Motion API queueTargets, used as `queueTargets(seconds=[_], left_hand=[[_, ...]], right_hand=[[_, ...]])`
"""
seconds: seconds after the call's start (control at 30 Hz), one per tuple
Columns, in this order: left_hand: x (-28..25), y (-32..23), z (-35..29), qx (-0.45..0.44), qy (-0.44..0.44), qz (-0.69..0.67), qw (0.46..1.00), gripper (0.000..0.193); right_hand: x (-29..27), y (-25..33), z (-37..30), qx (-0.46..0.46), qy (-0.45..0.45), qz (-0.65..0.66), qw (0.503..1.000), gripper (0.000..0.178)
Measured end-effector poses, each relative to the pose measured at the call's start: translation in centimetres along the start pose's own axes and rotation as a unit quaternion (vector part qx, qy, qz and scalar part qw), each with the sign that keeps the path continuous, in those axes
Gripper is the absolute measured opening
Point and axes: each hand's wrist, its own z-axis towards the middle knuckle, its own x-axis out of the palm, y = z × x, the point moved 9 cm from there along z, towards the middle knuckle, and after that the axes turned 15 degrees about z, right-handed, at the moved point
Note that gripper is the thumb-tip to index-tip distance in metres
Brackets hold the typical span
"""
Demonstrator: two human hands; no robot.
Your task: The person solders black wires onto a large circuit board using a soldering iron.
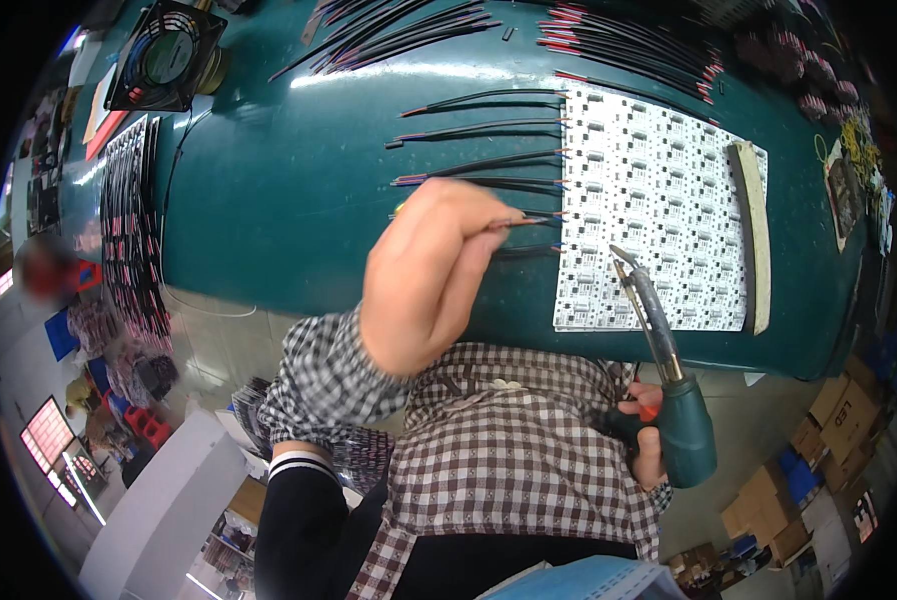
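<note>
My left hand [424, 270] is closed in a pinch, its fingertips on a thin wire [536, 221] whose end reaches the left edge of a white circuit board panel [659, 200]. Several black cables [484, 129] lie to the left of that panel, their ends at its edge. A soldering gun [688, 430] with a green body and long metal nozzle is in my right hand [649, 445], mostly hidden behind the handle. Its tip points up over the lower middle of the panel; whether it touches cannot be told.
A pale bar [751, 240] lies along the panel's right side. Bundles of black cables [624, 45] lie at the back of the green table [269, 200], with another stack [134, 230] at the left. A black fan [167, 58] stands back left. Cardboard boxes [839, 420] sit at lower right.
</note>
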Motion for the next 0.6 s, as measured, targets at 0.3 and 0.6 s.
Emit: queueTargets(seconds=[0.3, 0.6], left_hand=[[8.5, 4.0, -4.6, -0.276, 0.243, -0.132, 0.921, 0.014], [8.2, 3.6, -4.3, -0.291, 0.23, -0.131, 0.919, 0.017]], right_hand=[[0.0, -0.5, -0.5, 0.016, -0.008, -0.029, 0.999, 0.058], [-0.6, -1.2, -1.1, -0.041, 0.09, -0.148, 0.984, 0.04]])
